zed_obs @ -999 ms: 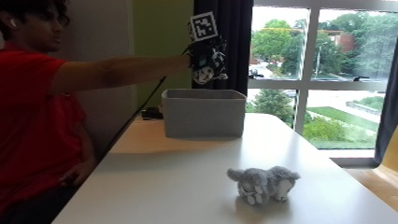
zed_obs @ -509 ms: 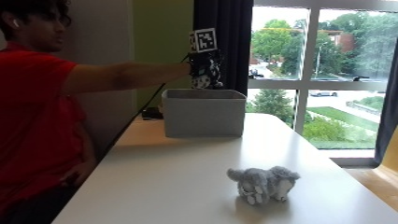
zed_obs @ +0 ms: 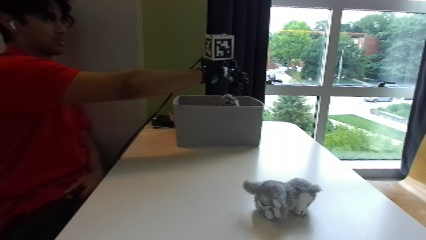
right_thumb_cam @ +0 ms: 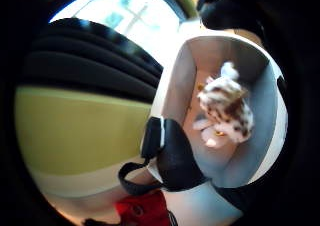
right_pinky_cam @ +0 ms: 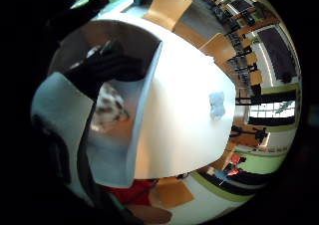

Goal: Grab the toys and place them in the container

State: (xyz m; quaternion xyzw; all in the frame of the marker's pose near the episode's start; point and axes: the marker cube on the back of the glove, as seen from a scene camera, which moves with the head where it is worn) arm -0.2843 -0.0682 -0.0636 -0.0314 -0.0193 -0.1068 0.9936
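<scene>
Now gloved right hand (zed_obs: pixel 223 74) above container (zed_obs: pixel 217 127), fingers (right_pinky_cam: pixel 107 68) spread, holding nothing; spotted toy (right_thumb_cam: pixel 225 108) inside container. Grey toy (zed_obs: pixel 282 197) lies on bench (zed_obs: pixel 186 195), well apart, toward person's side.

Outside view along table (zed_obs: pixel 200 200) toward window; both palm views look down into container (zed_obs: pixel 217 121).

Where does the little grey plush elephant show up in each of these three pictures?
Outside view: the grey plush elephant stands on the white table, well in front of the grey container.
Little finger side palm view: small pale shape on the table, apart from the container.
Thumb side palm view: not in it; only a spotted plush toy inside the container.
Shared landmark: the grey container.
</scene>
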